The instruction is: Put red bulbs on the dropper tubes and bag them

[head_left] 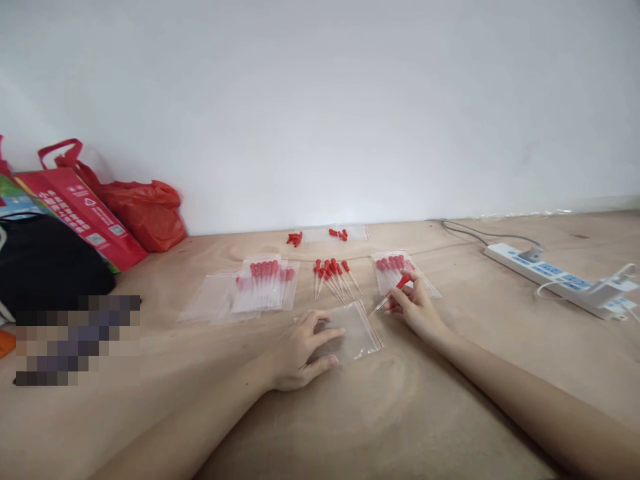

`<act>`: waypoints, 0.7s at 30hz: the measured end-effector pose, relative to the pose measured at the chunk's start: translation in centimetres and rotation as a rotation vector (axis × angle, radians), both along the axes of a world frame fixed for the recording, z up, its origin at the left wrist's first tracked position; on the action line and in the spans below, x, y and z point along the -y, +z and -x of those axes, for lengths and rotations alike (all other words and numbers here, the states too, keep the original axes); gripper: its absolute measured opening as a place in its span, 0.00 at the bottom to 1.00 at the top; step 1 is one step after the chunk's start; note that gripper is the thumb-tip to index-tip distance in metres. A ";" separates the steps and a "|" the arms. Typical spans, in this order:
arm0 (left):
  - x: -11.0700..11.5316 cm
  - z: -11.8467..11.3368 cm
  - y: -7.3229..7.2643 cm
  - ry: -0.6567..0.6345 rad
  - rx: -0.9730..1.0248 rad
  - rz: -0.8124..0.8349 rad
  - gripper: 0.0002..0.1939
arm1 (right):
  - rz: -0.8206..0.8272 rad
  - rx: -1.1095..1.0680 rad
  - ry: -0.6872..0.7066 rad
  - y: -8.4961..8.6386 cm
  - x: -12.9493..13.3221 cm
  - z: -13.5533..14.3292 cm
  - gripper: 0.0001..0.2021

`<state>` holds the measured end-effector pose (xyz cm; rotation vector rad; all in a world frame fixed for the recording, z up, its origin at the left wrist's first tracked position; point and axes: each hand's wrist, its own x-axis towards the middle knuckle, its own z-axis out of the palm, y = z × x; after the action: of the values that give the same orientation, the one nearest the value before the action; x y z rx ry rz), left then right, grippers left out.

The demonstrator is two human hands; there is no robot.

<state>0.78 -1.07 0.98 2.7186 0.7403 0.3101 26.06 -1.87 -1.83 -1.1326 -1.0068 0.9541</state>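
My left hand rests with its fingers spread on a clear zip bag lying flat on the wooden table. The bag's red-striped opening faces right. Between the fingers of my right hand is a glass dropper with a red rubber bulb; its thin tip points down and left, close to the bag's opening. Several loose droppers lie fanned out just beyond the bag. Behind my right hand lies a zip bag of droppers, and more filled bags overlap to the left.
Loose red bulbs and a clear bag lie near the wall. A white power strip with plugs and cords is at right. Red bags and a black bag stand at left. A blurred-out object lies before them.
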 end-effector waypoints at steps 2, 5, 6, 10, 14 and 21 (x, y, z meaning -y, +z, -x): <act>-0.1 0.0 -0.1 0.009 0.027 0.017 0.19 | 0.027 -0.065 0.034 -0.1 0.1 0.5 0.27; -0.1 0.1 0.0 0.024 0.044 0.066 0.23 | 0.072 -0.102 0.108 -0.1 0.4 0.9 0.23; -0.1 0.2 0.1 0.028 0.042 0.083 0.25 | 0.086 -0.078 0.131 -0.1 0.5 0.9 0.21; 0.1 0.5 0.5 0.026 -0.002 0.141 0.30 | 0.094 0.193 0.237 0.0 0.9 0.1 0.16; 0.0 0.8 0.8 0.024 -0.027 0.181 0.32 | 0.052 0.397 0.453 0.3 1.0 -0.5 0.13; -0.3 0.7 0.6 0.010 -0.030 0.200 0.25 | 0.020 0.463 0.539 0.3 0.8 -0.1 0.12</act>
<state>0.09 -0.78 1.60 2.5370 0.7510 0.1867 26.17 -2.67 -1.51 -1.1466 -1.7408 1.1458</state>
